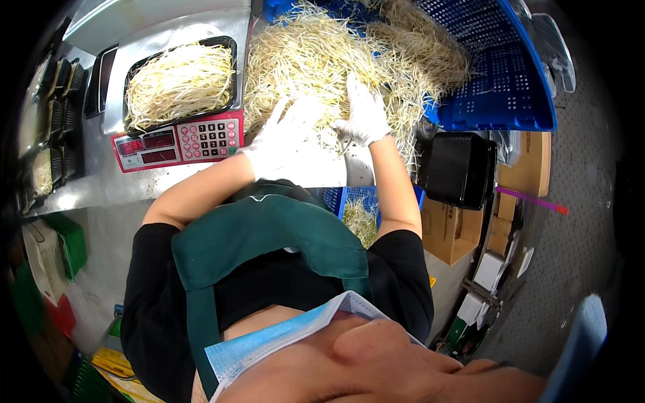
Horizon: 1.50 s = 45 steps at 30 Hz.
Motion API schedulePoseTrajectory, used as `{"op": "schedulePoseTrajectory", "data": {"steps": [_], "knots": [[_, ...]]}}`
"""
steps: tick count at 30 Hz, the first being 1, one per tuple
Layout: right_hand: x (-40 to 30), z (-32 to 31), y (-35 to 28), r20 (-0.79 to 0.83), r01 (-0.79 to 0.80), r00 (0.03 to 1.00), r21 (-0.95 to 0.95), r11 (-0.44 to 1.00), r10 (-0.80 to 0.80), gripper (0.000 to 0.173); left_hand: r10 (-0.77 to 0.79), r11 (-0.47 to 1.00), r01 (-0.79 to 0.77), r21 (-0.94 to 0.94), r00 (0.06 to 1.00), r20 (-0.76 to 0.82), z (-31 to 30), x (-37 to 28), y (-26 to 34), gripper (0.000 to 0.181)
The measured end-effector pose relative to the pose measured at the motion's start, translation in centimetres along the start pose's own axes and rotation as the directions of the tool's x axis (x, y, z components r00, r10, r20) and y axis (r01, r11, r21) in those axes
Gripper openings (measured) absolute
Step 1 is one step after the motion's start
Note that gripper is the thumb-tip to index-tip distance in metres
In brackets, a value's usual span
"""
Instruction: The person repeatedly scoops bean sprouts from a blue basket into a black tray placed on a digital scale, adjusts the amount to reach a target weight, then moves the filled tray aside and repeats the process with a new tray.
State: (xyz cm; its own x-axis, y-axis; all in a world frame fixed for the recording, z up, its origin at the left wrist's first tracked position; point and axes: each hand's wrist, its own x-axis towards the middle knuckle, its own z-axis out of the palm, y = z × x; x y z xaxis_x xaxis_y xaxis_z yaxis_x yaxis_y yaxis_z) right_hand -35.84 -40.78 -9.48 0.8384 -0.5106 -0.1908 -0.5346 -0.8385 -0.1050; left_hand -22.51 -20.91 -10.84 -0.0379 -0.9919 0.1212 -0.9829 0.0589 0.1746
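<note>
A big loose pile of bean sprouts (302, 60) covers the metal table (201, 174) in front of me. My left hand (287, 133), in a white glove, lies against the near side of the pile, its outline washed out by glare. To its right, my gloved right hand (364, 113) touches the sprouts with its thumb spread from its fingers. Neither hand shows a clear grip. At left, a black plastic tray (234, 65) heaped with bean sprouts sits on a digital weighing scale (176, 143) with a red keypad panel and a lit display.
Sprouts spill from a tipped blue perforated crate (491, 75) at upper right. Nested black trays (456, 169) stand at the table's right edge, above a cardboard box (448, 231). Filled trays (45, 171) are stacked far left. Another blue crate (344, 199) with sprouts is below the table edge.
</note>
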Motion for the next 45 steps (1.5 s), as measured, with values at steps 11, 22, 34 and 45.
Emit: {"op": "schedulePoseTrajectory", "data": {"steps": [11, 22, 34, 45], "knots": [[1.6, 1.5, -0.1, -0.042, 0.046, 0.997, -0.309, 0.950, -0.062, 0.078, -0.153, 0.987, 0.151, 0.060, 0.988, 0.033, 1.2, 5.2, -1.9, 0.105], [1.6, 2.8, 0.6, -0.254, 0.007, 0.960, -0.405, 0.914, -0.120, 0.036, -0.144, 0.989, 0.142, 0.045, 0.988, 0.049, 2.2, 6.3, -3.0, 0.106], [-5.7, -9.2, 2.0, -0.566, -0.011, 0.821, -0.151, 0.989, -0.077, 0.071, -0.170, 0.981, 0.152, 0.122, 0.974, 0.149, -1.1, 5.5, -1.9, 0.106], [-1.1, -7.4, -3.5, -0.476, 0.141, 0.878, 0.170, 0.975, -0.044, 0.054, 0.107, 0.647, 0.043, -0.762, 0.984, 0.146, -5.5, -11.8, -2.8, 0.059]]}}
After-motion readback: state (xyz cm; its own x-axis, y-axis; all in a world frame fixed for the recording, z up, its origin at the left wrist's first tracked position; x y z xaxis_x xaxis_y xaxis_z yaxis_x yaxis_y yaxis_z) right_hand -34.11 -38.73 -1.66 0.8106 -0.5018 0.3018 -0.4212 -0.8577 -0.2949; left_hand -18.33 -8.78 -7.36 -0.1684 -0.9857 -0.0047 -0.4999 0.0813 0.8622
